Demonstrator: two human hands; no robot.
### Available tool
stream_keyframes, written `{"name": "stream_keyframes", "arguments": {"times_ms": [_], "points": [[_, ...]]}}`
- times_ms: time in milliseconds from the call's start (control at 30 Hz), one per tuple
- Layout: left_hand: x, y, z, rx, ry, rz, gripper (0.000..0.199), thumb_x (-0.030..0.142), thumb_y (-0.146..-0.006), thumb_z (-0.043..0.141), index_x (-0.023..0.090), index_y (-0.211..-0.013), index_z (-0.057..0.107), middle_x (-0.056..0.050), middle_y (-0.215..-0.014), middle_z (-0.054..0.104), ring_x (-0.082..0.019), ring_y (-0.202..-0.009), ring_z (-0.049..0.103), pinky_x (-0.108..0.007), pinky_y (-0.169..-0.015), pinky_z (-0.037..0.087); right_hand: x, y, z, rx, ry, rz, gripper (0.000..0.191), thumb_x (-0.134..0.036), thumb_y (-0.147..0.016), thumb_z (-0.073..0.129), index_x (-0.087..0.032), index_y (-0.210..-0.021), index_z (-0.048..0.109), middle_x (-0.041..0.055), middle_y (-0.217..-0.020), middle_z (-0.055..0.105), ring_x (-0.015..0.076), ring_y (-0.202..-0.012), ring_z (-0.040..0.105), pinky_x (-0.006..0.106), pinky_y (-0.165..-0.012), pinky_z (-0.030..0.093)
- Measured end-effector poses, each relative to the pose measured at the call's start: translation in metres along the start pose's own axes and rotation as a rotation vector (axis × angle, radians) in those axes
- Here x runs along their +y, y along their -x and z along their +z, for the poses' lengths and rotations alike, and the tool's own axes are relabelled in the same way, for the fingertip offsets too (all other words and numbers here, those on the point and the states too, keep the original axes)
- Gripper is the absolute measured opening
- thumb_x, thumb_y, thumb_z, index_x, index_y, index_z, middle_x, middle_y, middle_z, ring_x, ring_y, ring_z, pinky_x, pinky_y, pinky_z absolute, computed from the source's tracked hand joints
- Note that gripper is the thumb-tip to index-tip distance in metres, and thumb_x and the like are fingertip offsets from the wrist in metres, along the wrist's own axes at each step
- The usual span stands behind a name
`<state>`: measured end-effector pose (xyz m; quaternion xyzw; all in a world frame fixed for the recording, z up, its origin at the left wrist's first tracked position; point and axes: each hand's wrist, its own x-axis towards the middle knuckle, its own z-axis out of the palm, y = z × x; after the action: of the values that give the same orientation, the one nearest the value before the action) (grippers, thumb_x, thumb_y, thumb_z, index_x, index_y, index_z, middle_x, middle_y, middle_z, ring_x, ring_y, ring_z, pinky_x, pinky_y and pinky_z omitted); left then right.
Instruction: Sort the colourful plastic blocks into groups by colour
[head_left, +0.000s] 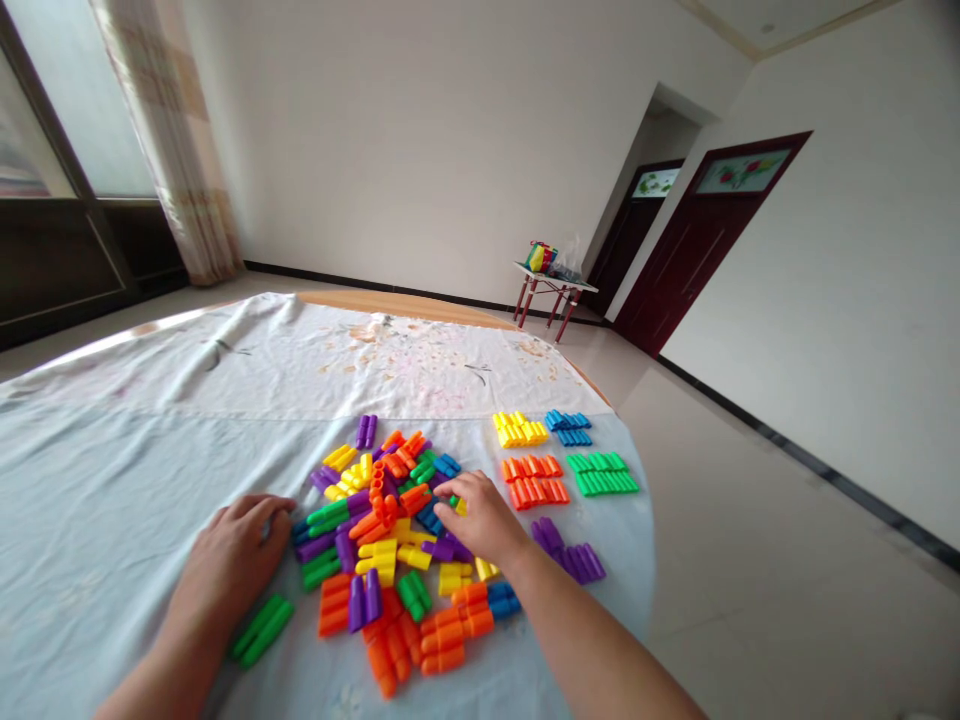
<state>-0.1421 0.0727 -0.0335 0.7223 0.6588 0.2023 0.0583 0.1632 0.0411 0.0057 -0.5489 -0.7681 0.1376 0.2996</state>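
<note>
My left hand (pixel 244 545) rests on the cloth at the pile's left edge, fingers loosely bent, a small gap between them; nothing shows in its grasp. Beside that wrist lies a green toy piece of joined bullet-shaped tubes (pixel 262 630). Over the right side of the mixed pile reaches my right hand (pixel 480 515), thumb and fingers apart. Its fingertips are nearest a blue piece (pixel 430 517) and an orange piece (pixel 415 498); I cannot tell whether they touch. Purple pieces (pixel 448 547) and yellow pieces (pixel 377 560) lie jumbled around, partly hidden by the hand.
To the right are rows sorted by colour: yellow (pixel 520 430), blue (pixel 568 427), orange (pixel 535 482), green (pixel 602 473) and purple (pixel 568 550). A flowered cloth (pixel 420 365) covers the round table. Beyond stand a small table (pixel 559 282) with bags and a dark red door (pixel 701 245).
</note>
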Motion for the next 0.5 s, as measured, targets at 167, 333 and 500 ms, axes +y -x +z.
{"name": "stream_keyframes", "arguments": {"times_ms": [167, 333, 500], "points": [[0.0007, 0.0008, -0.0011, -0.007, 0.015, 0.017, 0.045, 0.040, -0.085, 0.029, 0.019, -0.098, 0.066, -0.010, -0.109, 0.062, -0.024, -0.099, 0.055, -0.037, -0.090, 0.041, -0.0052, 0.0035, 0.0087, -0.053, 0.156, 0.034, 0.026, -0.032, -0.073, 0.070, -0.023, -0.097, 0.068, 0.0048, -0.093, 0.067, 0.0229, -0.096, 0.054, 0.036, -0.085, 0.041], [-0.0013, 0.0009, 0.0014, -0.007, 0.002, 0.014, 0.045, 0.041, -0.085, 0.028, 0.019, -0.098, 0.066, -0.009, -0.109, 0.061, -0.023, -0.100, 0.054, -0.035, -0.091, 0.040, -0.0008, 0.0026, 0.0116, -0.106, 0.217, 0.045, 0.030, -0.038, -0.073, 0.069, -0.024, -0.100, 0.067, 0.0052, -0.095, 0.067, 0.0246, -0.097, 0.053, 0.037, -0.084, 0.039], [-0.0011, 0.0006, 0.0007, -0.004, 0.008, 0.027, 0.047, 0.042, -0.085, 0.026, 0.019, -0.099, 0.065, -0.009, -0.110, 0.061, -0.024, -0.101, 0.054, -0.036, -0.092, 0.040, 0.0020, 0.0062, 0.0104, -0.091, 0.223, 0.039, 0.041, -0.035, -0.073, 0.069, -0.024, -0.112, 0.062, 0.0061, -0.099, 0.065, 0.0254, -0.099, 0.052, 0.038, -0.085, 0.039]]}}
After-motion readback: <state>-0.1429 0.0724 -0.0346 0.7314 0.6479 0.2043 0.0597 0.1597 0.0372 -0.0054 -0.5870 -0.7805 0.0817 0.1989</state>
